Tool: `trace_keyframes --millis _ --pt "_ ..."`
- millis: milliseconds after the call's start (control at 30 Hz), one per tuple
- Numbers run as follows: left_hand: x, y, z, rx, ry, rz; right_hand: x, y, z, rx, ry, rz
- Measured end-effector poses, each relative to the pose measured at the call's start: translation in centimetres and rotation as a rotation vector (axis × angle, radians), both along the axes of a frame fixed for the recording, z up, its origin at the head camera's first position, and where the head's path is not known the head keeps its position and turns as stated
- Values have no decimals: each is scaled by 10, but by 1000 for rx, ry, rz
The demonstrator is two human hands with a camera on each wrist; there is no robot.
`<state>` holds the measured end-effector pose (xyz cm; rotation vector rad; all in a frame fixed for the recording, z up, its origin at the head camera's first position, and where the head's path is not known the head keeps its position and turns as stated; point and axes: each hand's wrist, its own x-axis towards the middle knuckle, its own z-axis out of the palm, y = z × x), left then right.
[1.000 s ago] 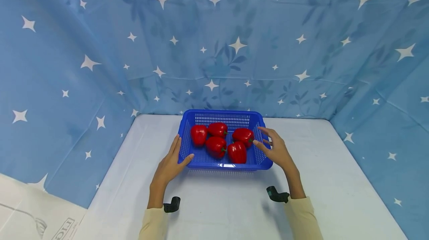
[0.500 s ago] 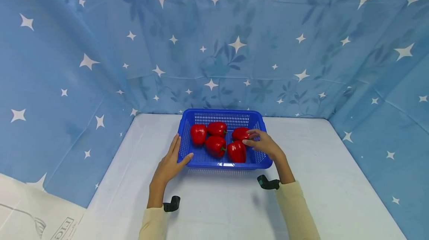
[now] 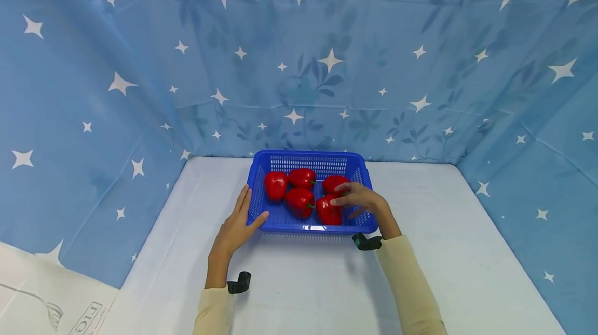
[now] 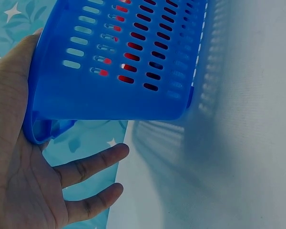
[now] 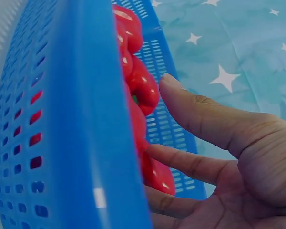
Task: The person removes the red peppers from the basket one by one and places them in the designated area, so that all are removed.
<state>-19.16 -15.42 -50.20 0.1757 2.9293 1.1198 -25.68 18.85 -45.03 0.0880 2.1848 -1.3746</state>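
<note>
A blue perforated plastic basket (image 3: 308, 153) on the white table holds several red bell peppers. My left hand (image 3: 233, 228) rests against its front left corner, fingers along the left rim and thumb spread over the front; the left wrist view shows two fingers stretched out apart from the basket wall (image 4: 100, 102). From the right side, my right hand (image 3: 366, 199) reaches in over the rim, with loosely spread fingers over the front right pepper (image 3: 327, 214) and the back right pepper (image 3: 333, 183). In the right wrist view, a fingertip meets a pepper (image 5: 159, 179) while the thumb stands apart.
The other peppers lie in the left half, including a leftmost pepper (image 3: 275, 186), a back pepper (image 3: 301, 177) and a front pepper (image 3: 299, 202). A blue curtain (image 3: 299, 54) with white stars hangs behind and beside the white table (image 3: 448, 231).
My right hand has moved left and inward from the right rim to over the right-hand peppers. The left hand stays at the corner, and the peppers keep their places.
</note>
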Motion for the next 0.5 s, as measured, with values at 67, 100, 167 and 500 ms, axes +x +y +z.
trace_keyframes --millis 67,100,167,500 --pt "0 0 0 3 0 1 -3 -2 -2 22 -16 3" --pt "0 0 0 4 -3 1 -4 -3 -3 31 -23 6" --pt "0 0 0 4 -4 2 -7 -4 -5 45 -34 15" --pt "1 0 1 18 -10 0 -19 -16 -6 79 -109 32"
